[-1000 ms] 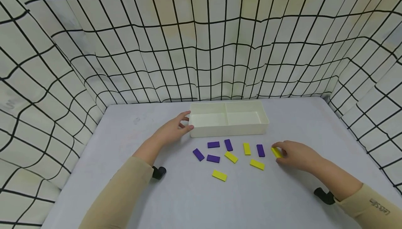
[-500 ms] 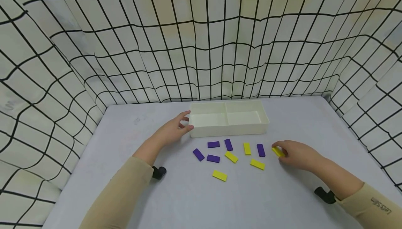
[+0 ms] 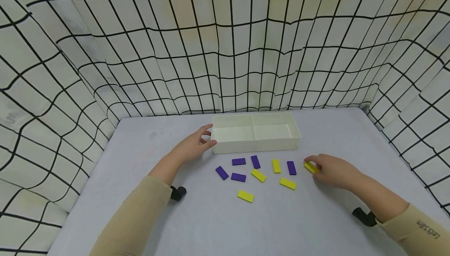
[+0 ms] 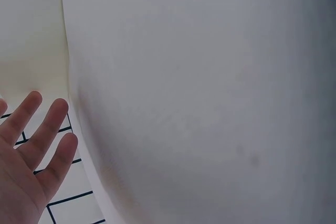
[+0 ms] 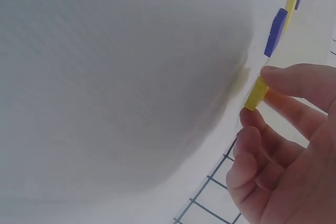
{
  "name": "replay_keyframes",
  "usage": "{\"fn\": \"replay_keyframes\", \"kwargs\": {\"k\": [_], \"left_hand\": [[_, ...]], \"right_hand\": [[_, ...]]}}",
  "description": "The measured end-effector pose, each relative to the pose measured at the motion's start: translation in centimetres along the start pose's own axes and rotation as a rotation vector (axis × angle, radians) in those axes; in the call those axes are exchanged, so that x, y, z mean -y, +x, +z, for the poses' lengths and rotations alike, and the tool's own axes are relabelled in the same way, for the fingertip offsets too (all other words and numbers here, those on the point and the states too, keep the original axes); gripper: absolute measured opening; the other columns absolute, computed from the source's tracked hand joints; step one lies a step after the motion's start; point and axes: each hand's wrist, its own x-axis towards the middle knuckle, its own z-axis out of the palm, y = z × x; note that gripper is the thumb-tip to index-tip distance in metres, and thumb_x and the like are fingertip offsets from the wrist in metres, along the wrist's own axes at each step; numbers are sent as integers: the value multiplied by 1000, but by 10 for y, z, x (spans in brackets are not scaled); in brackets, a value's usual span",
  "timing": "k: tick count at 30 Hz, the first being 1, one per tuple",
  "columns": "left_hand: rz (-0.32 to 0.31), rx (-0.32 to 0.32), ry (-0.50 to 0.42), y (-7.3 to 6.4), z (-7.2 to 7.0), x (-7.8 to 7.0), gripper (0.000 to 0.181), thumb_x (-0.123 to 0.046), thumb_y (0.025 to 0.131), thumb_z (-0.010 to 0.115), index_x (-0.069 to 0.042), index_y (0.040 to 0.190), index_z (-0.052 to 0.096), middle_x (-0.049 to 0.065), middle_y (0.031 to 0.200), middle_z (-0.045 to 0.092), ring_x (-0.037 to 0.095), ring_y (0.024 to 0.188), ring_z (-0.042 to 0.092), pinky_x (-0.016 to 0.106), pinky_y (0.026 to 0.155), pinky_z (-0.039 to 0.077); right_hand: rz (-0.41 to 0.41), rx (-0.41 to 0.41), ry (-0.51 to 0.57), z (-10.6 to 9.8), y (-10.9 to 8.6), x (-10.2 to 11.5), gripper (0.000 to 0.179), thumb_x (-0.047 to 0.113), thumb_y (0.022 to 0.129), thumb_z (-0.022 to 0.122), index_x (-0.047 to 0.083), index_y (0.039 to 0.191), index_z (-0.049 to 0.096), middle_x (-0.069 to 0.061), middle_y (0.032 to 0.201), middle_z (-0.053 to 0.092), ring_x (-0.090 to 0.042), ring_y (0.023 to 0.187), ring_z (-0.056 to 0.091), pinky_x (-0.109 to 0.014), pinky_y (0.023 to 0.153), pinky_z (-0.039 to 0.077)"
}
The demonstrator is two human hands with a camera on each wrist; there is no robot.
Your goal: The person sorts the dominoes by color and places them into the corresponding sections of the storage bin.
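Yellow block [image 3: 310, 168]: small flat oblong, plain bright yellow, straight edges, thin when seen edge-on in R wrist view. R hand [image 3: 332, 172] pinches it, thumb at one end, fingertip at the other. Pos.: approx 4 o'clock from the white tray [image 3: 253, 146], w/ nearest purple block [image 3: 291, 168] at its 9 o'clock. Can't tell if it's touching the worktop [image 3: 281, 224]. L hand [image 3: 193, 146] relaxed, fingers apart, tips at tray's 9 o'clock end, look to be touching. Tray has 2 compts, divider [image 3: 253, 127] approx mid. Loose blocks [image 3: 258, 175], 5 purple & 4 yellow, lie approx 6 o'clock from tray, spread toward 5 & 7.

Vs. 1 s ago: held block's long axis swung from approx 5 o'clock to nearer 4, more of it showing; R hand a touch further to 12. L hand, tray & loose blocks: no chg.
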Motion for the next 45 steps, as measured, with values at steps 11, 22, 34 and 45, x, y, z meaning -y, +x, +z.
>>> {"fn": "replay_keyframes", "kwargs": {"k": [11,22,34,45], "left_hand": [[-7,-3,-6,-2,0,-3,74,-52,98,54,-31,158,17,2,149,46,26,128,52,53,102,40],[-1,-10,-17,-1,1,-2,74,-51,98,55,-31,158,17,3,149,46,28,128,51,54,102,40],[-5,-8,-41,-3,1,0,73,-50,99,55,-30,158,17,5,150,45,31,129,51,55,101,41],[-7,6,-55,-1,1,-1,74,-50,98,55,-30,158,16,7,150,44,33,129,51,55,100,42]], "right_hand": [[-55,-52,-30,-12,-3,2,48,14,87,71,18,134,62,-2,99,63,-16,79,56,-32,65,51],[-153,-57,-4,-28,3,-2,47,14,89,71,19,135,62,4,99,62,-14,81,56,-32,69,50],[-214,-59,20,-46,17,13,43,13,90,72,20,132,64,7,98,59,-15,79,51,-29,62,46],[-249,-64,69,-61,39,25,37,13,91,72,20,127,68,5,96,59,-16,76,49,-30,61,44]]}}
